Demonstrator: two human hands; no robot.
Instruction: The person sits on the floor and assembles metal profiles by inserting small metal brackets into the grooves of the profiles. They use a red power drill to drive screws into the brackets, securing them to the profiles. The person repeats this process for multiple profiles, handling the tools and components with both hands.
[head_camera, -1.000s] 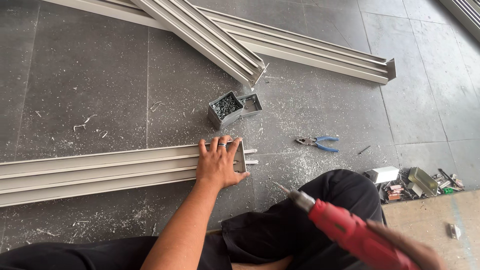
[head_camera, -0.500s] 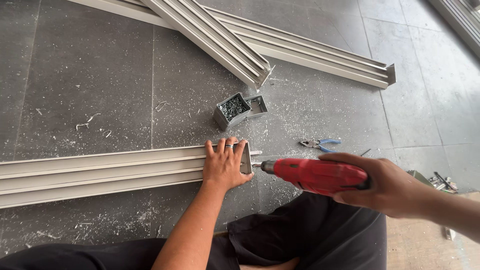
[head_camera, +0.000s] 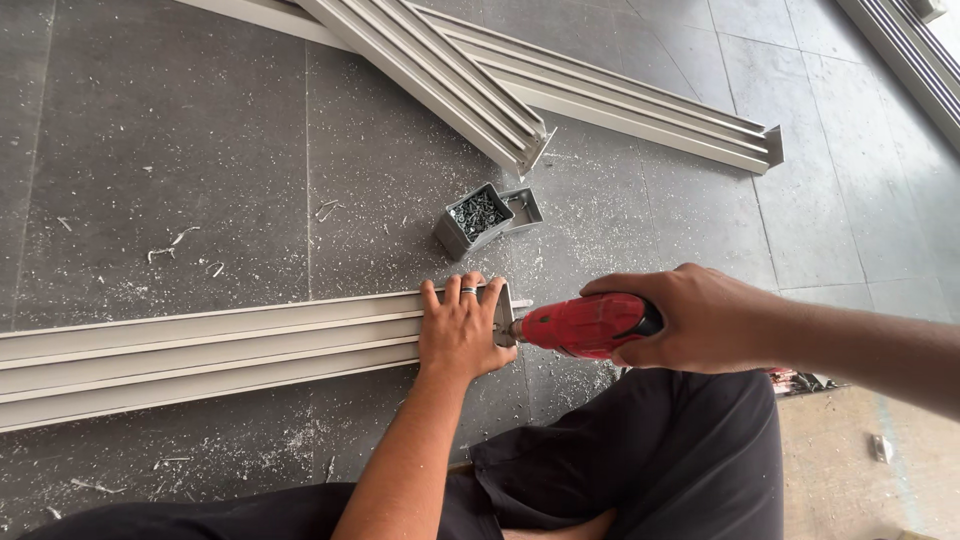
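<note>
Red drill (level) meets grey rail's end.

Red drill; beige rail; grey floor.

Open floor left of screw box; crossed aluminium rails block far side, near rail bars front.

head view: worn on the person's head | faces steeply down at the grey tiled floor | near, arm's reach above it | floor fills the frame, person's lap at its lower edge | single view, nothing shared
</note>
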